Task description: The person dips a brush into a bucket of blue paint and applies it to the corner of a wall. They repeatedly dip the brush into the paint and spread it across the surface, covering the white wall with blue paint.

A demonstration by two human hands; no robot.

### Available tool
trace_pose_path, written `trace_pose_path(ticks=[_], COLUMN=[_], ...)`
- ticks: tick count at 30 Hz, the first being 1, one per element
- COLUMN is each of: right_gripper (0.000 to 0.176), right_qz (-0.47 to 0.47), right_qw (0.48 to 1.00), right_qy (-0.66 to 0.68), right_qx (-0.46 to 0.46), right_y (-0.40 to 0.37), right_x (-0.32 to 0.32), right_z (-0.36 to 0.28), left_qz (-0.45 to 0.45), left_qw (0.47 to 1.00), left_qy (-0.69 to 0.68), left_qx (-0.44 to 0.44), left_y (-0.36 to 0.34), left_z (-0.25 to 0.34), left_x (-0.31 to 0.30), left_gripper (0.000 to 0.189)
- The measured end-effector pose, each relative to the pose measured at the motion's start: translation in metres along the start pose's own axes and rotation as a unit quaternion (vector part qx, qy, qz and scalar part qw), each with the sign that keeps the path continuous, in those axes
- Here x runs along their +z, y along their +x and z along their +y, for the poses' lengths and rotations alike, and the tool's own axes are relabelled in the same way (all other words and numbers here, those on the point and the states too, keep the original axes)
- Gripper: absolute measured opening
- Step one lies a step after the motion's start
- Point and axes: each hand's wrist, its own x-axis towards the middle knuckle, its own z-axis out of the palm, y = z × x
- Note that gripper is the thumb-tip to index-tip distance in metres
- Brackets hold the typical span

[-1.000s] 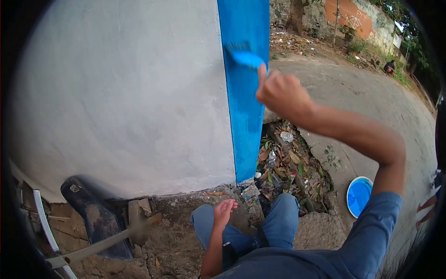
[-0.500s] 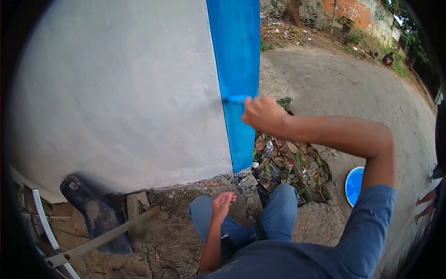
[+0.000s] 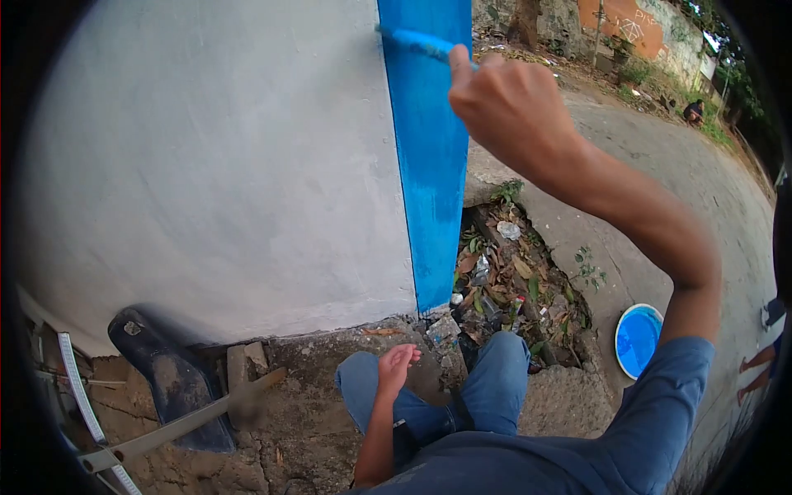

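Note:
My right hand [image 3: 520, 107] grips a blue paintbrush [image 3: 421, 43], its fingers wrapped round the handle. The brush tip is at the line where the blue-painted strip [image 3: 431, 181] meets the pale wall [image 3: 231, 165], high up on the strip. Paint on the strip looks thinner and streaky toward its foot. Over my left knee, my left hand [image 3: 398, 369] hovers or rests with loosely bent fingers and nothing in it. A round bucket [image 3: 648, 306] with blue paint inside stands on the ground below my right forearm.
Dry leaves and litter [image 3: 503, 289] fill a broken pit right of the wall's foot. At lower left lie a dark, dirty plastic piece [image 3: 165, 371] and a pole [image 3: 190, 421]. One person [image 3: 694, 111] crouches far off; another person's legs [image 3: 755, 371] show at right.
My right hand has moved up along the strip with the paintbrush, which now sits higher on the border line. My left hand has stayed nearly still.

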Motion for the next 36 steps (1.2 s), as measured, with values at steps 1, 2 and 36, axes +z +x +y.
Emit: trace_pose_path(ticks=[1,2,36], right_gripper=[0.004,0.002,0.009], right_qz=[0.003,0.015,-0.164], right_qw=[1.0,1.0,0.979], right_qy=[0.002,-0.019,0.06], right_qx=[-0.002,-0.003,-0.103], right_y=[0.001,0.001,-0.005], right_x=[0.003,0.007,0.032], right_z=[0.0,-0.001,0.014], left_qz=[0.003,-0.002,-0.018], left_qw=[1.0,1.0,1.0], left_qy=[-0.002,-0.005,0.004], left_qx=[0.001,0.0,-0.005], left_y=[0.001,0.002,0.016], left_z=[-0.001,-0.004,-0.001], left_x=[-0.002,-0.004,0.003], left_gripper=[0.023,0.023,0.022])
